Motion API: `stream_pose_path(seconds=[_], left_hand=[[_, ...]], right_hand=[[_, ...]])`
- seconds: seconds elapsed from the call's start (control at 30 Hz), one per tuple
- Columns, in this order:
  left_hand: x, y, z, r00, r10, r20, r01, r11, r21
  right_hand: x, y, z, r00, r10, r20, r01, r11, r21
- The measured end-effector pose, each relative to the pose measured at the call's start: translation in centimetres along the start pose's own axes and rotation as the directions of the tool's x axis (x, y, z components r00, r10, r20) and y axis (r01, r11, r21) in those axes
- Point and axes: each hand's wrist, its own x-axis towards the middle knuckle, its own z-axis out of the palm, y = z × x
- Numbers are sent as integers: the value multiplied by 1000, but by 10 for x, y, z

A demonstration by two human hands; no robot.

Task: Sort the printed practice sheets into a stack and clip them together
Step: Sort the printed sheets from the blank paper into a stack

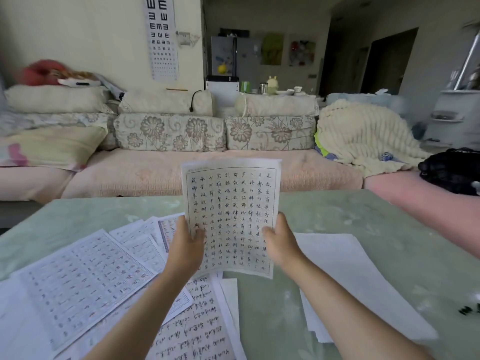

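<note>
Both hands are holding one sheet (pixel 231 203) upright above the counter (pixel 389 229), long axis vertical, printed side facing the person. The left hand (pixel 185 245) is pinching its left edge and the right hand (pixel 279 242) its right edge. More sheets are lying scattered at near left (pixel 85 276), with blank ones at right (pixel 345 266).

Table (pixel 376 216) right in front of me, sofa (pixel 207 170) behind its far edge. Held sheet (pixel 231 203) upright over table centre: my left hand (pixel 185 245) on its left edge, right hand (pixel 279 242) on its right. Loose sheets (pixel 85 276) overlap on the table, left and near-centre. Another pile (pixel 345 268) on the right. Blanket (pixel 363 136) on the sofa's right end, eye chart (pixel 162 35) on the far wall.
</note>
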Motion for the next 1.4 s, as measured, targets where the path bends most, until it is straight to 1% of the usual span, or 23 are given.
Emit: stream_pose_path(seconds=[0.07,0.13,0.17,0.23,0.33,0.4,0.47,0.57,0.63,0.7,0.73,0.77,0.83,0.9,0.97,1.03,1.1,1.17,1.23,1.27,1.33,1.4], left_hand=[[3,10,1,1000,5,12,-6,1000,14],[5,24,5,998,-2,64,2,1000,2],[5,32,10,994,-16,108,16,1000,2],[4,43,24,975,-79,208,68,996,60],[2,53,58,923,-181,339,142,980,138],[-4,60,85,872,-254,419,201,965,167],[-10,63,116,826,-295,481,231,955,188],[-23,62,157,789,-335,515,223,937,268],[-30,58,180,774,-338,535,159,922,353],[-34,49,197,797,-317,514,38,876,481],[-36,44,202,812,-316,490,-3,838,546],[-37,39,206,821,-330,466,-16,803,596],[-40,30,211,846,-325,422,-2,791,612],[-44,26,212,854,-311,416,34,833,553],[-46,22,213,844,-286,455,34,874,485],[-47,20,212,847,-250,469,-1,881,473],[-45,21,208,862,-233,450,-11,879,477],[-39,23,199,881,-195,430,-50,867,496],[-30,21,184,901,-137,412,-109,848,519],[-24,18,174,908,-118,401,-121,844,523],[-12,10,152,920,-102,379,-128,835,536],[0,-1,125,927,-67,370,-174,797,578]], right_hand=[[0,-7,-6,999,-31,-40,30,999,-21],[3,-12,-20,996,-28,-81,26,999,-25],[4,-13,-30,996,-6,-93,4,1000,-22],[7,-4,-55,993,73,-93,-76,997,-31],[10,23,-97,974,200,-103,-209,974,-83],[12,44,-124,959,258,-118,-272,953,-133],[13,65,-149,940,305,-152,-330,925,-187],[6,91,-176,928,320,-192,-365,884,-291],[2,108,-187,923,335,-190,-382,852,-357],[-2,118,-192,913,360,-195,-409,807,-426],[-2,123,-194,908,369,-197,-418,773,-478],[-5,125,-194,906,375,-197,-419,728,-543],[-7,128,-195,902,382,-203,-414,626,-661],[-8,127,-196,892,407,-196,-422,597,-682],[-9,127,-196,894,414,-172,-411,603,-684],[-11,124,-196,902,407,-148,-381,586,-715],[-15,119,-193,903,401,-154,-371,551,-747],[-17,111,-187,923,343,-176,-341,513,-788],[-16,98,-174,961,236,-146,-249,500,-829],[-14,90,-163,978,180,-108,-188,523,-831],[-12,70,-134,995,95,5,-55,625,-779],[-8,53,-98,992,35,124,65,696,-715]])
